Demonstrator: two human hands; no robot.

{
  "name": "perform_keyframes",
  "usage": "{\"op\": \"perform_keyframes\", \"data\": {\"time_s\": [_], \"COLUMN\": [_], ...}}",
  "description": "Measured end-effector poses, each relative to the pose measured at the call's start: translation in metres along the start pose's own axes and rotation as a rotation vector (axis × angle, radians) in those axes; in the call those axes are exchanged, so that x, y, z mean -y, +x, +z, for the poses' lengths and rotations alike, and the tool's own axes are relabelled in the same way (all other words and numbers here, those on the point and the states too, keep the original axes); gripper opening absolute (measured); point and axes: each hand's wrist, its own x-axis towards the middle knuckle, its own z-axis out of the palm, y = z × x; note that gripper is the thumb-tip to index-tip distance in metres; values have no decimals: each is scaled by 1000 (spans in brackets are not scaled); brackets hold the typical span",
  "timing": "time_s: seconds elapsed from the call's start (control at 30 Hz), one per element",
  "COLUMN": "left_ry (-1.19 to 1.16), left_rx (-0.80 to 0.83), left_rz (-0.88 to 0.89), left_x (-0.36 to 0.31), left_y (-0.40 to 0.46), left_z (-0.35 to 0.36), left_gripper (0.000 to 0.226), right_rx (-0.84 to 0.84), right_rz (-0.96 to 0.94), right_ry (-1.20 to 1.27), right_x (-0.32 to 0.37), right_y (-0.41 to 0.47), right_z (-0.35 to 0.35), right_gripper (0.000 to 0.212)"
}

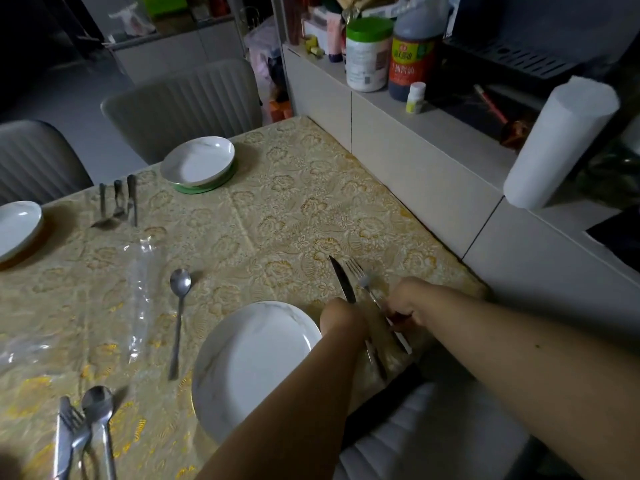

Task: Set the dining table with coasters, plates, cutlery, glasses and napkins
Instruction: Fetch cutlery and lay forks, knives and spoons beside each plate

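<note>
A white plate (252,362) lies near the table's front edge. Just right of it my left hand (341,318) grips a knife (341,278) whose blade points away from me. My right hand (405,299) pinches the handle of a fork (360,275) beside the knife. A spoon (179,313) lies left of the plate. At the far side a second white plate (197,161) sits on a green coaster (207,185), with a cutlery set (117,202) to its left. A third plate (17,226) rests on an orange coaster at the left edge.
A spoon, fork and knife (83,431) lie at the front left, beside a clear plastic wrapper (142,289). Grey chairs (183,102) stand behind the table. A counter on the right holds bottles (412,53) and a paper towel roll (561,143).
</note>
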Motion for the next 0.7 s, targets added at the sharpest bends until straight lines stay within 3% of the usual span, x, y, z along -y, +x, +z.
{"op": "perform_keyframes", "data": {"time_s": [0.07, 0.2, 0.33, 0.5, 0.7], "left_ry": [76, 36, 76, 140, 148], "left_rx": [-25, -94, -149, -75, -67], "left_rz": [40, 25, 66, 105, 98], "left_x": [1, 4, 7, 12, 9], "left_y": [-1, -3, -10, -20, -20], "left_z": [-1, 1, 9, 17, 14], "left_gripper": [25, 27, 40, 39, 30], "right_rx": [-2, -121, -292, -375, -384], "right_rz": [-21, -132, -161, -287, -291], "right_ry": [-50, -328, -625, -650, -728], "right_x": [-1, 1, 1, 0, 0], "right_y": [2, 6, 2, 10, 15], "right_z": [3, 4, 6, 12, 15], "right_gripper": [9, 30, 9, 19, 22]}}
